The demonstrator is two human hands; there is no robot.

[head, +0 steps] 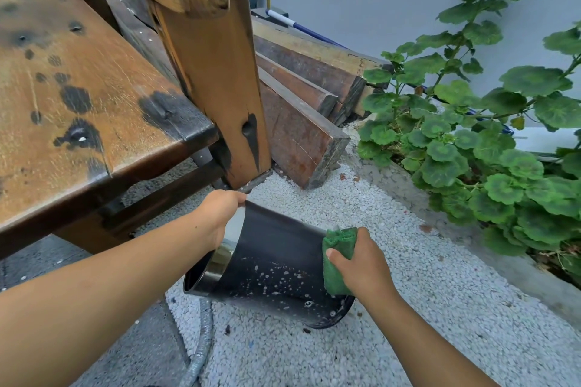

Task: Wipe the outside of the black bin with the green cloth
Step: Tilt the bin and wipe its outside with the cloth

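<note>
Clutching the green cloth (334,276), right fingers (337,255) press it on the black bin (276,248); left fingers (233,197) grip its rim.

Fingertips of left hand (217,214) behind bin (276,261) rim

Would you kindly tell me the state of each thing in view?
black bin: tipped on its side, wall speckled with pale spots.
green cloth: bunched, pressed against the bin's wall.
left hand: grips the bin's top edge.
right hand: holds the cloth.
</note>
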